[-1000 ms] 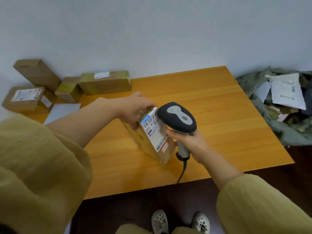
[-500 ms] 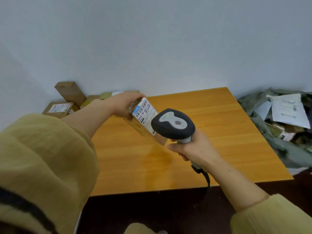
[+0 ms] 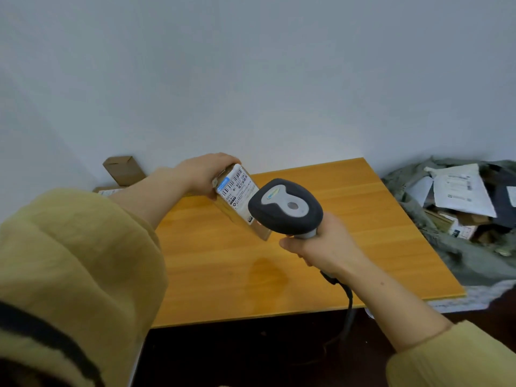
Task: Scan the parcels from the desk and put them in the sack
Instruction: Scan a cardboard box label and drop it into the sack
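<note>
Left hand: I see the left hand [image 3: 203,174] curled over the upper end of the parcel [image 3: 237,216], gripping it.
Parcel: a small brown box, held tilted over the back part of the desk [image 3: 377,233], its white barcode label [image 3: 237,189] facing up towards me.
Right hand: the right hand [image 3: 326,247] is wrapped round the scanner's handle, fingers closed on it.
Scanner: the scanner [image 3: 284,208] has a dark grey head and sits just beside the parcel's lower end, covering part of the label; its cable [image 3: 347,300] hangs down past the desk's front edge.
Sack: a grey-green sack [image 3: 474,258] lies open just off the desk's right side, with a white mailer [image 3: 460,191] and other packets inside.
Back left: a cardboard box [image 3: 122,170] leans by the wall; a flat parcel [image 3: 107,191] peeks out behind my left forearm.
</note>
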`<move>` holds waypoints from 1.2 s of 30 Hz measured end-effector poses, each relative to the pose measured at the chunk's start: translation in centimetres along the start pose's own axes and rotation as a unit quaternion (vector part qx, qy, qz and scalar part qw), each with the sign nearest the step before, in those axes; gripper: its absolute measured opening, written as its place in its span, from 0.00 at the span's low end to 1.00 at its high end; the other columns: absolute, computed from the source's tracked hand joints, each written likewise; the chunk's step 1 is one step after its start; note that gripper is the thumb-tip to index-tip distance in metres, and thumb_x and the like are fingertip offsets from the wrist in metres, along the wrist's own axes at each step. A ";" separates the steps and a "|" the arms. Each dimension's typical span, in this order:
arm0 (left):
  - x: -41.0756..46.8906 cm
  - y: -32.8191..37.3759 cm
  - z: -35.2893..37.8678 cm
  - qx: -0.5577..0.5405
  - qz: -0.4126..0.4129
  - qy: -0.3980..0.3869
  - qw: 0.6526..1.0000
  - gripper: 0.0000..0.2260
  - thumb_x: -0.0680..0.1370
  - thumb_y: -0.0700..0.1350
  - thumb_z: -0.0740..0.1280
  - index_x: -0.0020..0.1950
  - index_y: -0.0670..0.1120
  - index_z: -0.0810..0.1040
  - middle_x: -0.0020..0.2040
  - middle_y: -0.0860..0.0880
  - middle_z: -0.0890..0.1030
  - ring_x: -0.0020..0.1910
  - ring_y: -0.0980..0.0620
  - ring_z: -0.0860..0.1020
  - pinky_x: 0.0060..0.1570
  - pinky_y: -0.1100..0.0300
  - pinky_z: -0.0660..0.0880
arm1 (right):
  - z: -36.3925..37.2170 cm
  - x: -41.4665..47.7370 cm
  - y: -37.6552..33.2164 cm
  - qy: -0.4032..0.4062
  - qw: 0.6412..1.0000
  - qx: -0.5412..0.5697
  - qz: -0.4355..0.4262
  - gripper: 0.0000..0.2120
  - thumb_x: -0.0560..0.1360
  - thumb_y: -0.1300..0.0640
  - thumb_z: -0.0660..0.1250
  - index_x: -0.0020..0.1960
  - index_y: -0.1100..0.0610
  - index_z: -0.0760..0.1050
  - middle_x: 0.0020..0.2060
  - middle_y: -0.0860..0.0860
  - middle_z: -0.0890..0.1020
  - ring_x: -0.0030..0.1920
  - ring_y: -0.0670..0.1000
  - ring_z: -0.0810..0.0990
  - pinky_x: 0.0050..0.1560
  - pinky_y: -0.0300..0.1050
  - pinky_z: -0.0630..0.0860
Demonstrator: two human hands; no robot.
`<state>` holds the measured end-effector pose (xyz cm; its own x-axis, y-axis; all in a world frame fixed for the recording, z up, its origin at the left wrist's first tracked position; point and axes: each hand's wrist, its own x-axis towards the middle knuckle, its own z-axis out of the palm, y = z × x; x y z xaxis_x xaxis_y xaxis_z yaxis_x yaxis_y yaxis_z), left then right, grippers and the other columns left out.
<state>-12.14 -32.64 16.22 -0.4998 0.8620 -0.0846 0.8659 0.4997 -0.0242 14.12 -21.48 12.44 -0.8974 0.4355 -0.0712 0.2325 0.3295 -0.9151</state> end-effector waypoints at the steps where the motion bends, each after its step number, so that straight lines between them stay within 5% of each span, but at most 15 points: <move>1: 0.0 0.3 -0.1 0.004 0.000 0.001 1.000 0.37 0.65 0.39 0.79 0.70 0.49 0.66 0.67 0.49 0.72 0.66 0.48 0.70 0.61 0.52 0.71 | -0.2 -0.3 0.0 0.004 1.000 0.006 -0.003 0.11 0.72 0.59 0.72 0.35 0.53 0.72 0.25 0.46 0.74 0.27 0.47 0.71 0.32 0.41 0.69; 4: -0.1 1.2 -0.6 0.010 0.001 -0.001 1.000 0.38 0.65 0.38 0.79 0.71 0.49 0.66 0.67 0.49 0.71 0.66 0.48 0.69 0.62 0.51 0.71 | -0.9 -0.9 0.2 0.009 1.000 0.012 -0.013 0.12 0.71 0.58 0.73 0.33 0.52 0.72 0.23 0.45 0.74 0.24 0.42 0.70 0.27 0.35 0.68; 10: 0.1 4.9 -1.2 -0.031 -0.035 0.013 0.999 0.35 0.62 0.47 0.80 0.66 0.46 0.69 0.58 0.49 0.74 0.59 0.46 0.73 0.56 0.54 0.71 | -3.1 -2.1 1.8 0.034 0.991 0.127 0.028 0.08 0.72 0.64 0.72 0.39 0.57 0.74 0.25 0.49 0.74 0.22 0.43 0.71 0.26 0.39 0.69; 14: 1.1 11.0 -0.9 -0.203 -0.126 0.046 0.970 0.30 0.61 0.58 0.80 0.56 0.47 0.72 0.49 0.52 0.76 0.46 0.51 0.77 0.43 0.58 0.72 | -6.5 -3.7 4.2 0.094 0.977 0.177 0.067 0.07 0.72 0.65 0.71 0.48 0.67 0.78 0.25 0.53 0.74 0.23 0.48 0.70 0.26 0.42 0.68; 18: 3.9 17.4 1.0 -0.372 -0.160 0.057 0.912 0.22 0.64 0.60 0.77 0.42 0.45 0.76 0.41 0.48 0.80 0.41 0.51 0.78 0.42 0.56 0.77 | -10.9 -5.7 7.5 0.145 0.957 0.230 0.106 0.06 0.73 0.65 0.71 0.49 0.63 0.77 0.26 0.54 0.75 0.22 0.49 0.70 0.26 0.42 0.69; 23: 7.9 25.3 3.4 -0.527 -0.152 0.031 0.835 0.20 0.68 0.52 0.77 0.52 0.48 0.72 0.52 0.50 0.78 0.47 0.52 0.78 0.53 0.50 0.78 | -16.0 -8.5 13.1 0.218 0.915 0.297 0.168 0.04 0.73 0.66 0.70 0.47 0.62 0.76 0.25 0.54 0.75 0.23 0.51 0.71 0.25 0.41 0.69; 26: 11.0 29.2 5.0 -0.518 -0.126 0.012 0.846 0.47 0.66 0.53 0.78 0.77 0.50 0.53 0.66 0.49 0.71 0.60 0.48 0.75 0.59 0.48 0.74 | -19.1 -9.8 16.7 0.265 0.892 0.309 0.197 0.06 0.72 0.68 0.69 0.47 0.62 0.76 0.27 0.56 0.78 0.24 0.51 0.74 0.26 0.41 0.70; 31: 17.3 35.2 7.0 -0.463 -0.073 -0.006 0.883 0.44 0.65 0.54 0.78 0.75 0.56 0.58 0.66 0.47 0.72 0.60 0.48 0.75 0.59 0.49 0.75 | -25.7 -9.1 23.8 0.288 0.903 0.164 0.273 0.05 0.67 0.70 0.67 0.39 0.62 0.77 0.32 0.59 0.80 0.35 0.57 0.80 0.31 0.44 0.73; 36: 26.1 41.0 9.5 -0.424 -0.027 -0.011 0.905 0.39 0.66 0.54 0.78 0.72 0.51 0.64 0.62 0.49 0.74 0.55 0.51 0.76 0.49 0.58 0.76 | -33.4 -5.3 31.1 0.197 0.918 -0.086 0.333 0.11 0.67 0.66 0.65 0.29 0.57 0.68 0.26 0.51 0.73 0.29 0.51 0.73 0.30 0.40 0.69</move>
<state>10.53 9.54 3.51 -0.5327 0.8369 -0.1259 0.5073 0.4349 0.7440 38.69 14.43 -2.33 -0.3384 0.8458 -0.4125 0.7661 -0.0070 -0.6427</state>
